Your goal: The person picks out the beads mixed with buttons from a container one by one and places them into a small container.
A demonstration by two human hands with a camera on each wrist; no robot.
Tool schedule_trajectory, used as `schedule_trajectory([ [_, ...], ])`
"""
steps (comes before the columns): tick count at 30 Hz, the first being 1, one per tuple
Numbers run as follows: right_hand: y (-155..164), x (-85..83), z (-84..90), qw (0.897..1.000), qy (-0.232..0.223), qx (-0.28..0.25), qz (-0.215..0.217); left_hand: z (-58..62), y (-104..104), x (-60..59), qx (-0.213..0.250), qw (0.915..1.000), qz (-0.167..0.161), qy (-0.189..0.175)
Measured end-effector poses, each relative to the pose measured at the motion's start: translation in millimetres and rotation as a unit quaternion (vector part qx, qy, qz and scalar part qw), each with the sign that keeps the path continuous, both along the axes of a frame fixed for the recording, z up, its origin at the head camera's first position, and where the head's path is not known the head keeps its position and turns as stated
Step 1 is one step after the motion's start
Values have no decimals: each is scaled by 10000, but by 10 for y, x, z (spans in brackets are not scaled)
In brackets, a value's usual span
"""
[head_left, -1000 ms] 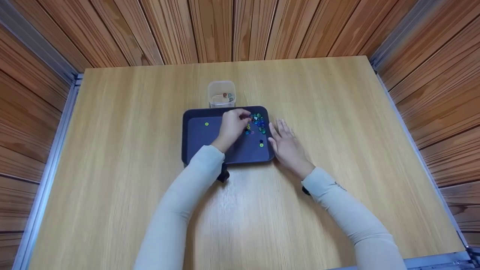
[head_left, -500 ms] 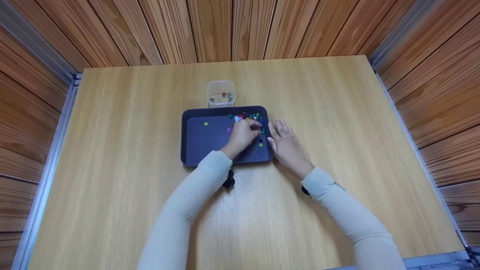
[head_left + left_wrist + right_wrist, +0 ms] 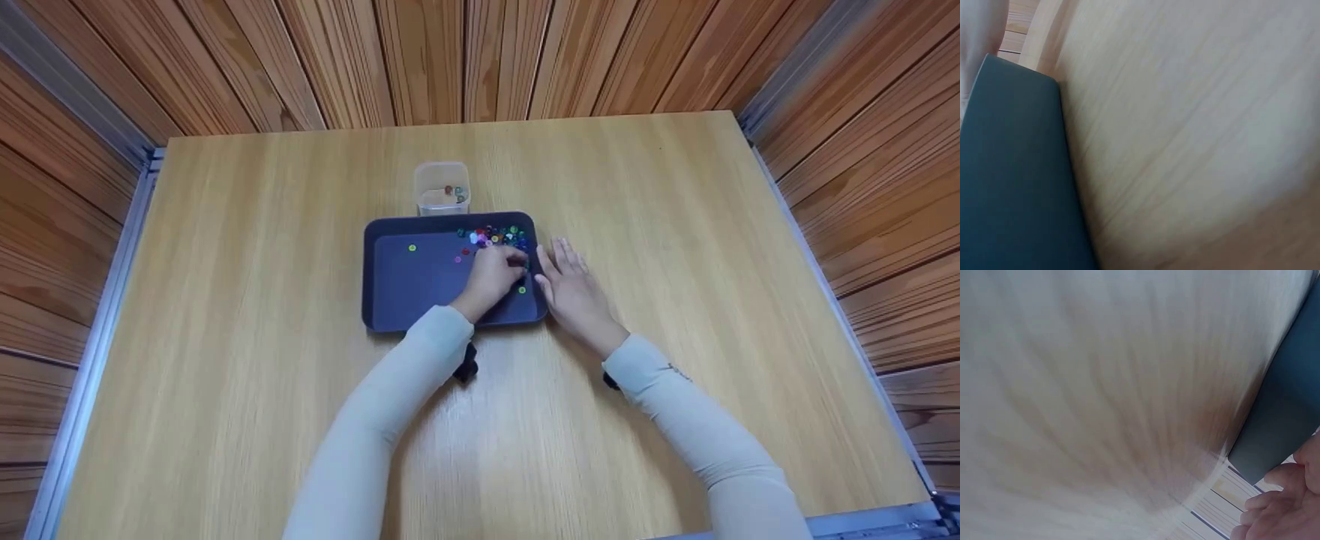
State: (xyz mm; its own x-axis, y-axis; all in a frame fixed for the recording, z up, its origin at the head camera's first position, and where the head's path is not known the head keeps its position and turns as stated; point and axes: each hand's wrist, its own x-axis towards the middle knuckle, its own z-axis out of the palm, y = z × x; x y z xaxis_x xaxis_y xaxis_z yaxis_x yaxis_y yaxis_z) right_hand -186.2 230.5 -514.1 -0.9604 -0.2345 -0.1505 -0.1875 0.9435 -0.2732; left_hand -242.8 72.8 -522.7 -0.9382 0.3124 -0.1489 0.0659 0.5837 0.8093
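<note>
A dark blue tray (image 3: 409, 292) holds small round coloured beads, bunched as a bead pile (image 3: 491, 234) at its back right. My left hand (image 3: 491, 276) is inside the tray, fingers curled down over beads near the right wall; I cannot tell whether a bead is between the fingertips. A yellow bead (image 3: 522, 290) lies just in front of those fingertips, and another sits alone toward the left. My right hand (image 3: 577, 296) rests at the tray's right side with fingers extended. In the right wrist view its fingers (image 3: 1264, 512) appear beside the tray wall (image 3: 1280, 405).
Behind the tray stands a clear plastic box (image 3: 441, 176) with a few beads in it, close to the tray's back rim. Both sit on a light wooden table (image 3: 262, 300) with wood-panelled walls (image 3: 427, 60) behind and at the sides.
My left hand has moved right and toward me within the tray, uncovering the red, pink and white beads at the back. The right hand has stayed at the tray's side.
</note>
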Motion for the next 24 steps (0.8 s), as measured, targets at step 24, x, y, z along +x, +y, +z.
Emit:
schedule_trajectory([
  [24, -6, -7, 6, 10000, -57, -1, -43, 1, -97, -19, 652, 9933, 728, -621],
])
